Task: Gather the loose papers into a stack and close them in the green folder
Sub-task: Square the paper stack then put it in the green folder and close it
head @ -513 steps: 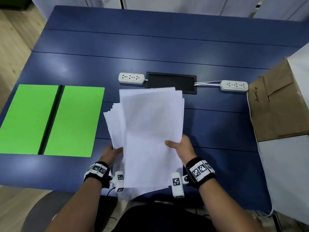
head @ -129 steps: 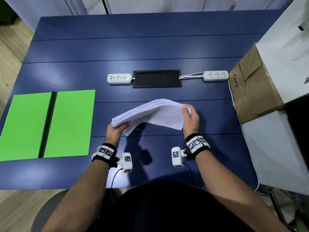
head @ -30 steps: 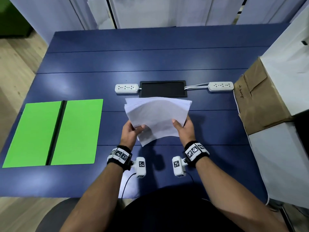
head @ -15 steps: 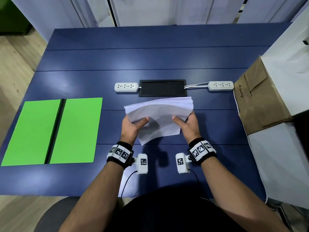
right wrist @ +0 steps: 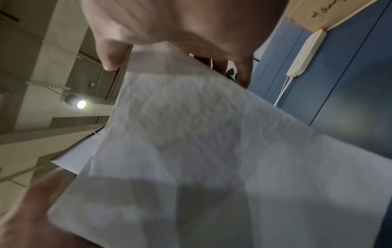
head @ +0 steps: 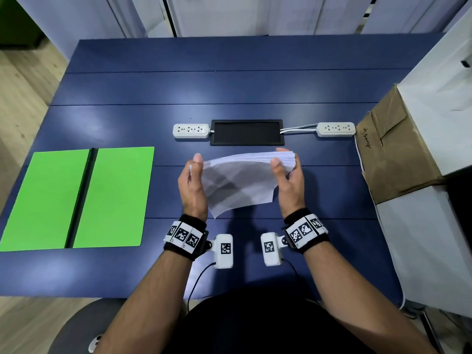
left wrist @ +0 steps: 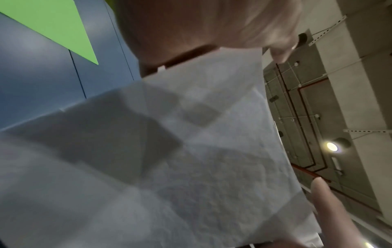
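Note:
The stack of white papers (head: 242, 185) hangs above the blue table (head: 229, 85), top edge up, lower corner drooping toward me. My left hand (head: 195, 172) holds its left side, fingers upright, and its thumb (left wrist: 326, 199) lies across the near face of the papers (left wrist: 191, 167). My right hand (head: 284, 164) grips the right side with the thumb in front and the fingers behind the papers (right wrist: 212, 151). The green folder (head: 115, 195) lies open and flat at the left, black spine up the middle; a corner of the folder (left wrist: 53, 21) shows in the left wrist view.
Behind the papers lie two white power strips (head: 191, 130) (head: 335, 129) and a black cable panel (head: 247, 132). A brown cardboard box (head: 390, 154) on a white box (head: 434, 238) stands at the table's right edge. A stool sits below at the near left.
Within the last second the stack has tipped from a flatter hold to standing on edge. Both hands have turned upright at its sides.

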Action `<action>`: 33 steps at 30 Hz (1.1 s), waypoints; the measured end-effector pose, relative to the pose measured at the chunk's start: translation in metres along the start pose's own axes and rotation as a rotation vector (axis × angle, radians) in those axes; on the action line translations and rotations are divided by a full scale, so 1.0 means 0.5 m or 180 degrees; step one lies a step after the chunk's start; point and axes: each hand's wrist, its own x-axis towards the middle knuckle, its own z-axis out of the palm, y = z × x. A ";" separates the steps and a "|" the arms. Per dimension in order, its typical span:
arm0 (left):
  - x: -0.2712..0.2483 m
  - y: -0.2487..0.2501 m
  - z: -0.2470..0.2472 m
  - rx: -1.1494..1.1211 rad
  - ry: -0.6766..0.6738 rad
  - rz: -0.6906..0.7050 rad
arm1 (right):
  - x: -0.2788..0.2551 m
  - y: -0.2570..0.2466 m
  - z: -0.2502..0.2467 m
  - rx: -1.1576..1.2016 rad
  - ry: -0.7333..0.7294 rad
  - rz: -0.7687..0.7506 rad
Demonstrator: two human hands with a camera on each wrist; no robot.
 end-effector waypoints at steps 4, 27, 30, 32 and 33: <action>-0.008 0.021 0.023 0.0032 0.0111 -0.0052 | 0.004 -0.019 0.033 -0.0027 0.0579 0.0129; -0.025 -0.039 -0.002 0.0038 -0.0281 -0.0100 | -0.024 0.019 0.014 -0.0510 0.0245 -0.0220; -0.014 -0.060 -0.011 0.0029 -0.0243 -0.0554 | -0.018 0.066 0.001 -0.0297 0.0230 0.0339; -0.006 -0.075 -0.022 0.0026 -0.0293 -0.0768 | -0.009 0.092 -0.013 -0.0344 0.0058 0.0621; -0.005 -0.081 -0.028 0.0046 -0.0331 -0.0816 | -0.005 0.105 -0.018 -0.0360 -0.0050 0.0737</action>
